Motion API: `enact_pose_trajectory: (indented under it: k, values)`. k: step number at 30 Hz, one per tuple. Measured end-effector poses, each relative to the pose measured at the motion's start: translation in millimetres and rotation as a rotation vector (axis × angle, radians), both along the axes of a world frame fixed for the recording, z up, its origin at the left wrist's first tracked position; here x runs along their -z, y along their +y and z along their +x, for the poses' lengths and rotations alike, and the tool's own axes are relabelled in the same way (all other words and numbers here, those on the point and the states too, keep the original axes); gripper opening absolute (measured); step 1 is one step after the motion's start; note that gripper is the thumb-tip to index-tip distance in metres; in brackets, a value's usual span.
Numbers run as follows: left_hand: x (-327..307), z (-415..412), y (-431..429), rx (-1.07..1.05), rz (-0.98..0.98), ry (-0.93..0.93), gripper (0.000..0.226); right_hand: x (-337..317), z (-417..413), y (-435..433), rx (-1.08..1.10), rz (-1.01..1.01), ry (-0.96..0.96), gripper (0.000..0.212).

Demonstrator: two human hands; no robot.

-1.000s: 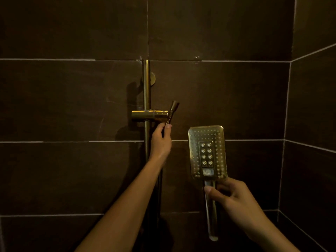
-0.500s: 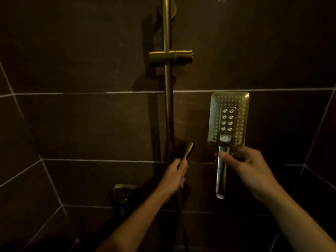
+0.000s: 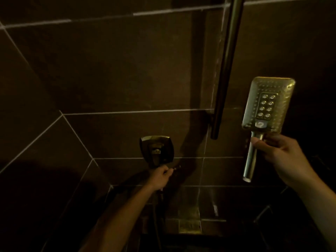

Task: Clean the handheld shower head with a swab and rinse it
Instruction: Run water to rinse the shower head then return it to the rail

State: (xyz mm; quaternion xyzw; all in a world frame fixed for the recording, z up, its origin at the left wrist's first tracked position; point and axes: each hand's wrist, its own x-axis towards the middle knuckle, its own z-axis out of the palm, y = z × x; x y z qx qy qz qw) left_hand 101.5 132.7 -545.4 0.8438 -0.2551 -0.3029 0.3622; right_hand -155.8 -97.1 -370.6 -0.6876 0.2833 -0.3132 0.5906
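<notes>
The shower head (image 3: 268, 104) is a brass-toned metal piece with a rectangular, round-cornered face. Fine nozzle dots cover the face, and a darker central panel carries eight larger nozzles in two columns of four, with a small pale button just below it. It stands upright, tilted a little to the right, face toward the camera, in front of the dark tiled wall. Its straight handle points down, the open lower end free. The right hand (image 3: 283, 157) grips the handle's upper part.
</notes>
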Motion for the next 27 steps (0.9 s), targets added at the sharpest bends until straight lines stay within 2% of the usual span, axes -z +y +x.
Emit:
enact_pose_trajectory:
  k: [3, 5, 8, 12, 13, 15, 17, 18, 21, 22, 24, 25, 27]
  values:
    - [25, 41, 6, -0.015, 0.088, -0.098, 0.03, 17, -2, 19, 0.038, 0.033, 0.043, 0.013]
    - [38, 65, 6, -0.021, 0.117, -0.1, 0.03, 32, -2, 30, 0.055, 0.06, 0.073, 0.023]
    - [48, 88, 5, 0.006, 0.117, -0.069, 0.024, 49, -1, 51, 0.1, 0.104, 0.115, 0.022]
    - [63, 105, 3, 0.052, 0.081, -0.008, 0.021, 64, 2, 72, 0.108, 0.114, 0.163, 0.073]
    - [65, 106, 3, 0.057, 0.059, -0.001, 0.021, 66, 2, 75, 0.109, 0.11, 0.177, 0.071]
    - [68, 108, 3, 0.064, 0.021, 0.004, 0.022, 68, 7, 79, 0.116, 0.126, 0.181, 0.044]
    - [72, 108, 3, 0.057, 0.0, -0.004, 0.022, 69, 12, 83, 0.131, 0.135, 0.18, 0.036]
    - [74, 107, 3, 0.05, -0.006, -0.012, 0.022, 69, 14, 86, 0.128, 0.134, 0.176, 0.041]
    - [75, 105, 4, 0.037, -0.017, -0.032, 0.026, 73, 19, 90, 0.12, 0.123, 0.145, 0.084]
    - [74, 104, 4, 0.035, -0.019, -0.033, 0.026, 76, 21, 90, 0.131, 0.121, 0.135, 0.079]
    - [72, 104, 5, 0.035, -0.016, -0.045, 0.026, 77, 25, 91, 0.113, 0.156, 0.123, 0.028]
    - [72, 104, 6, 0.032, -0.015, -0.051, 0.027, 76, 28, 93, 0.102, 0.166, 0.123, 0.009]
    - [73, 103, 8, 0.02, -0.019, -0.056, 0.026, 83, 25, 94, 0.08, 0.16, 0.176, 0.017]
